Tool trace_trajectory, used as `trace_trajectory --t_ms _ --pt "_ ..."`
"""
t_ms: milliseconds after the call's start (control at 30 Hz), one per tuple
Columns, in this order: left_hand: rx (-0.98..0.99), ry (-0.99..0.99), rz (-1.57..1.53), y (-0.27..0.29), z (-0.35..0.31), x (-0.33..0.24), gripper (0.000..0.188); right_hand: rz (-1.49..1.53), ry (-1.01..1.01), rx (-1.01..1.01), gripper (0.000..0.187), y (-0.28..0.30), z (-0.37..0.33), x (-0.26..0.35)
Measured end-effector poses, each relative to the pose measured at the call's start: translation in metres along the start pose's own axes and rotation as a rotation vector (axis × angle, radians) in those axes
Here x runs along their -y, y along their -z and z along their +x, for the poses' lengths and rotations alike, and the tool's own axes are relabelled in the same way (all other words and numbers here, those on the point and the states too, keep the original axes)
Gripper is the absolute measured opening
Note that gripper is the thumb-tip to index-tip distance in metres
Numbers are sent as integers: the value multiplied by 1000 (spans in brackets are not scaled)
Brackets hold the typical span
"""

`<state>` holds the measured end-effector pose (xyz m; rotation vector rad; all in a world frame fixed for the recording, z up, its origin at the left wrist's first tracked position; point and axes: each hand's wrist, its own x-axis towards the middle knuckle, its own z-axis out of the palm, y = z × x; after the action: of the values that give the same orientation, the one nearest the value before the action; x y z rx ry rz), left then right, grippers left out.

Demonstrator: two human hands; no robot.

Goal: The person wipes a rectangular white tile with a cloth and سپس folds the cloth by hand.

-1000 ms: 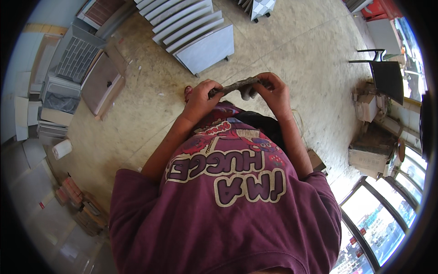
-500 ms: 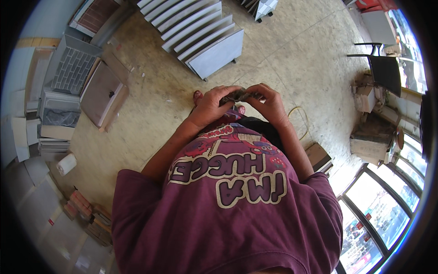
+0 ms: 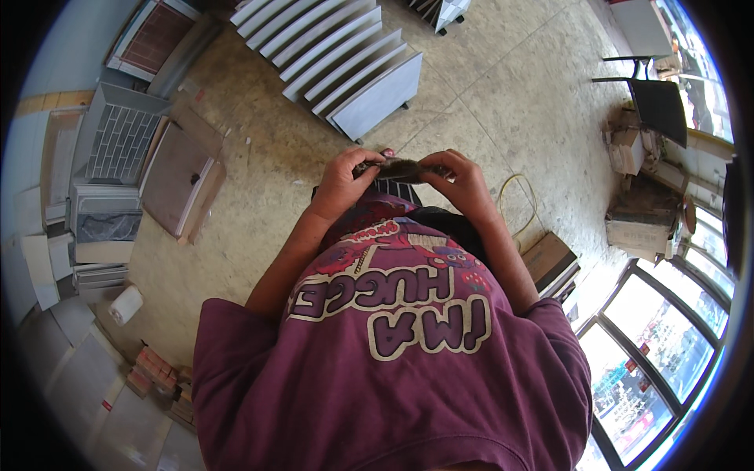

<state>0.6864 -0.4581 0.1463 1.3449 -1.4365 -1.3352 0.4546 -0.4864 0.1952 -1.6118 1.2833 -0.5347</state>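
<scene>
A dark grey-brown, crumpled strip that looks like a rag (image 3: 402, 169) spans the space between my hands in front of my body. My left hand (image 3: 341, 184) pinches one end of it with thumb and fingers. At the other end, my right hand (image 3: 462, 185) is closed on it in the same way, fingers curled over. The parts inside both grips are hidden. Below the strip are my purple shirt (image 3: 400, 400) and a striped dark piece of clothing.
A rack of upright tile panels (image 3: 377, 94) stands ahead on the concrete floor. Tile samples and a cardboard-backed slab (image 3: 174, 179) lean at the left. On the right are a black chair (image 3: 658, 110), cartons (image 3: 640, 234), a yellow hose loop and a long box (image 3: 550, 261).
My left hand has moved left, away from the right one. The bunched dark strip is now drawn out between them, with more of it showing.
</scene>
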Motion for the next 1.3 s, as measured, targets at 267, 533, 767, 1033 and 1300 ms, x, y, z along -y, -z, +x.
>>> trace_trajectory --t_ms 267,533,767,1033,1300 --pt "-18 -64 252 11 33 -11 22 4 -12 -28 13 24 31 -5" --pt "13 -7 413 0 61 -10 21 61 -49 -138 13 50 49 -38" --pt "129 -110 476 6 88 -3 17 108 -118 -207 12 59 52 -51" --pt "187 -154 464 52 133 9 14 85 -261 -293 26 37 59 -46" --pt "284 -194 501 128 180 17 14 -72 -263 -377 27 -22 73 -41"
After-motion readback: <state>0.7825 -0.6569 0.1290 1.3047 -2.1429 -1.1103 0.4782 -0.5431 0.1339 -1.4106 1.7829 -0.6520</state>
